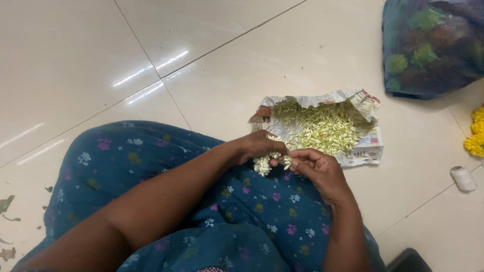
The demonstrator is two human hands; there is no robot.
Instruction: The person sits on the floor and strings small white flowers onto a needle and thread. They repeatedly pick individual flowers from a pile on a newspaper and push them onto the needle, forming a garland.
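I read this as home floor workspace: glossy cream floor tiles, flower buds heaped on newspaper, thread spool, bagged flowers.

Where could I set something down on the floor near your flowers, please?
Bare tile lies left of the newspaper of buds, and between it and the thread spool. It is crowded by the flower bag and marigolds.

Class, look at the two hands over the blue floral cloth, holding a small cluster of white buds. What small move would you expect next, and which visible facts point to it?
Probably the right hand reaches to the heap of pale green-white flower buds on the crumpled newspaper sheet for more. Both hands, the left hand too, pinch a short cluster of white buds, and the heap lies just beyond the fingers.
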